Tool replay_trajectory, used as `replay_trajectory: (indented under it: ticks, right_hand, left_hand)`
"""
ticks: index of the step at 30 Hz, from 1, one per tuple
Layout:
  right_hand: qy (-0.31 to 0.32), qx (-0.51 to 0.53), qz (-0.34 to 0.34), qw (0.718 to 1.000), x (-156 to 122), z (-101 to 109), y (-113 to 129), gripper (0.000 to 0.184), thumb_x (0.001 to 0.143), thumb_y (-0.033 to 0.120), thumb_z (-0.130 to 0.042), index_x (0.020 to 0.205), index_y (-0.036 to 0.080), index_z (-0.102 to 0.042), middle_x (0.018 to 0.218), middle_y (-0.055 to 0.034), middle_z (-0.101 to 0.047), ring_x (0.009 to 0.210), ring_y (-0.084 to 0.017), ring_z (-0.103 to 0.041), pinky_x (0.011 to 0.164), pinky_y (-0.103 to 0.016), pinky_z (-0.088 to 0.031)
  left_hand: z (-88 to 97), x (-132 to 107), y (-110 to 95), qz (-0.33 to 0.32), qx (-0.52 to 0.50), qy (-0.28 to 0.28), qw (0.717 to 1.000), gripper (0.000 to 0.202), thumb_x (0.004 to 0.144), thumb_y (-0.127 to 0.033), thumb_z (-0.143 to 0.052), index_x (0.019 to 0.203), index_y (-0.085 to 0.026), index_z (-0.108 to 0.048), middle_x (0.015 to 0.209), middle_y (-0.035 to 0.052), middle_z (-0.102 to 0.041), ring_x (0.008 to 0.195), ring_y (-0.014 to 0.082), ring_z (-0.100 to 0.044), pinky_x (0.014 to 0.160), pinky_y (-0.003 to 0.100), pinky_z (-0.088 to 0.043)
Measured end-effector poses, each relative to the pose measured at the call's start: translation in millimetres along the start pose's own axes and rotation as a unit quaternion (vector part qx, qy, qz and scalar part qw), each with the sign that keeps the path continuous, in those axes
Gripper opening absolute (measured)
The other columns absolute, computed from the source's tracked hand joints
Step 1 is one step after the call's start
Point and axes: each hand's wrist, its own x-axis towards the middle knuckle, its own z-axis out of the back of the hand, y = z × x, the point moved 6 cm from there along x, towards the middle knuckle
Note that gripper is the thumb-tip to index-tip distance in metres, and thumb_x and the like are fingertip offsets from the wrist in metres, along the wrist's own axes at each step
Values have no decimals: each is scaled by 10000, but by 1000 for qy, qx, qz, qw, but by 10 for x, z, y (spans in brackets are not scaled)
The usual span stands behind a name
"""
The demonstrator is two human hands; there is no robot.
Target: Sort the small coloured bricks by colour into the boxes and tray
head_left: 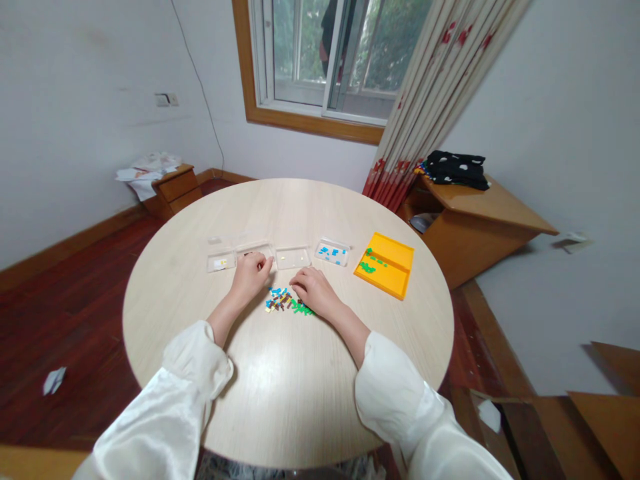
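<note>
My left hand (251,272) curls at a clear plastic box (256,247); my right hand (314,291) bends over the mixed plastic pieces (281,299) on the bench (285,380). Whether either grips one, I can't tell. Dragging the right could scatter them.

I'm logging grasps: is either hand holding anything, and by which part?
Cannot be told: nothing shows clearly in the left hand or the right hand.

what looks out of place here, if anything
A white scrap, probably paper, lies on the dark red floor left of the table; it looks dropped, since white sheets sit piled on a low cabinet.
</note>
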Motion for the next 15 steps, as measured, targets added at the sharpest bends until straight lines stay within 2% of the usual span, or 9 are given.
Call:
replay_trajectory:
  ticks: [6,11,15]
  right_hand:
    - [-18,7,-12,1000,3,27,-6,82,810,116,-555,803,158,-626,851,-61,-633,846,-174,-546,777,-320,-393]
    - [-83,57,-39,994,6,100,-63,102,822,130,-533,851,172,-622,848,-61,-658,825,-174,-577,781,-312,-422]
    - [-128,104,-28,986,2,156,-62,122,829,151,-511,855,183,-626,847,-50,-665,812,-161,-592,769,-290,-443]
  left_hand:
    - [-59,-22,-76,-22,-38,48,998,289,780,-307,-487,521,-177,-503,538,-1,-504,558,131,-449,582,264,-345]
    - [-151,-50,-137,-52,-76,103,990,176,759,-271,-527,657,-166,-625,664,30,-618,630,146,-506,632,274,-390]
    - [-193,-81,-215,-53,-120,144,981,173,776,-271,-542,769,-163,-677,752,53,-668,669,149,-546,636,273,-411]
